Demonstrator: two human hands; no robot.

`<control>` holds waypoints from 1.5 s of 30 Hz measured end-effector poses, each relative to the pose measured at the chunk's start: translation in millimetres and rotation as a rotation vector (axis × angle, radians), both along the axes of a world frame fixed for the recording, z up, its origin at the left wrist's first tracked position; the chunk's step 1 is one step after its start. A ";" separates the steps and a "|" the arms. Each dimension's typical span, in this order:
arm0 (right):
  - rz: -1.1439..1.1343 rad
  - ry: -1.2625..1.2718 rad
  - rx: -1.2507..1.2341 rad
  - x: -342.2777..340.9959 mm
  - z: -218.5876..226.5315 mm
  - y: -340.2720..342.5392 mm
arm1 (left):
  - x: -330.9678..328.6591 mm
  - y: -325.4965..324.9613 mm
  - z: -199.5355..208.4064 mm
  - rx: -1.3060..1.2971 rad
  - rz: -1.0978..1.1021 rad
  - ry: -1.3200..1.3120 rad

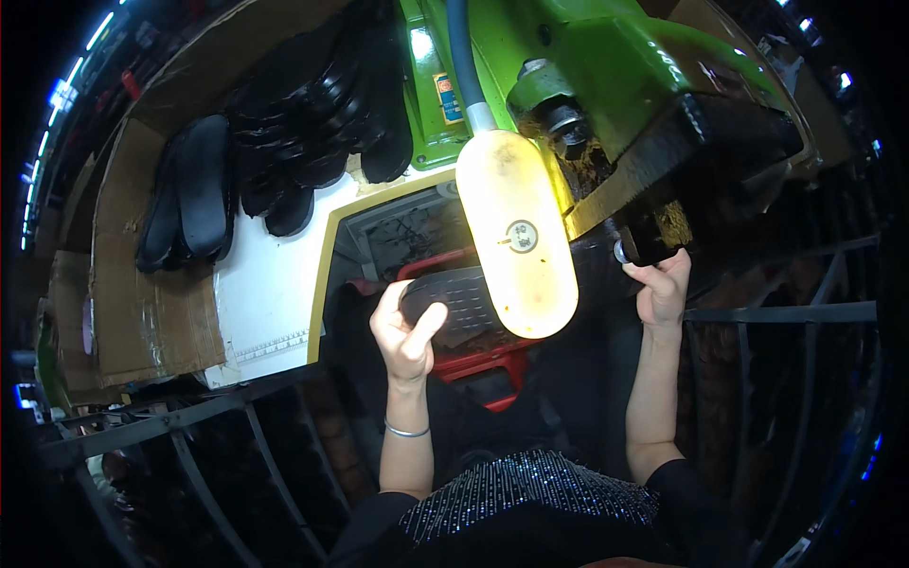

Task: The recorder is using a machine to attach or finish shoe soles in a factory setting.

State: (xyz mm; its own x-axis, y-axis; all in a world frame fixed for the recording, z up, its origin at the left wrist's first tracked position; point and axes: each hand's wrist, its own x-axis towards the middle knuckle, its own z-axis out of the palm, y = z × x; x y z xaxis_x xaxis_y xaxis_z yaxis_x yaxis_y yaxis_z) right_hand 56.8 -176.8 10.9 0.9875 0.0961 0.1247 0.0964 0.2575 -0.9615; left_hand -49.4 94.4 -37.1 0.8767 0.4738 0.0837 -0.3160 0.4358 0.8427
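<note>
Black sole (461,301) in left hand (405,333).

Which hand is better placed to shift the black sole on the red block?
Left. The left hand already grips the black sole above the red block; the right hand is up at the green machine's knob.

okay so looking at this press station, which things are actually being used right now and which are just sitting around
In use:
- black sole, held by the left hand
- red fixture beneath the sole
- green press machine, its dark underside touched by the right hand
- glowing work lamp

Lying about:
- stacked black soles on the white table
- cardboard sheets
- metal rails
</note>
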 end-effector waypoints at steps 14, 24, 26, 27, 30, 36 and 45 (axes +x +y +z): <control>0.032 -0.013 0.016 2.9 -5.5 21.8 | -19.5 6.1 -22.3 0.379 0.033 0.046; -0.007 0.089 0.245 27.9 -30.7 -20.7 | 36.6 -31.5 39.2 0.713 0.146 -0.172; -0.010 0.101 0.266 25.2 -30.4 -10.1 | 30.9 -18.2 38.0 0.628 0.103 -0.121; 0.010 0.084 0.280 22.6 -30.0 -5.5 | 26.9 -11.9 35.2 0.592 0.103 -0.084; 0.069 -0.005 0.251 16.5 -25.0 15.6 | 12.8 9.0 16.0 0.466 0.088 -0.016; 0.071 -0.028 0.046 1.2 -18.2 43.4 | -16.2 29.1 -26.8 0.206 0.028 0.084; 0.131 -0.305 -0.171 -5.0 9.4 79.9 | -42.8 16.9 -77.8 0.306 -0.433 0.266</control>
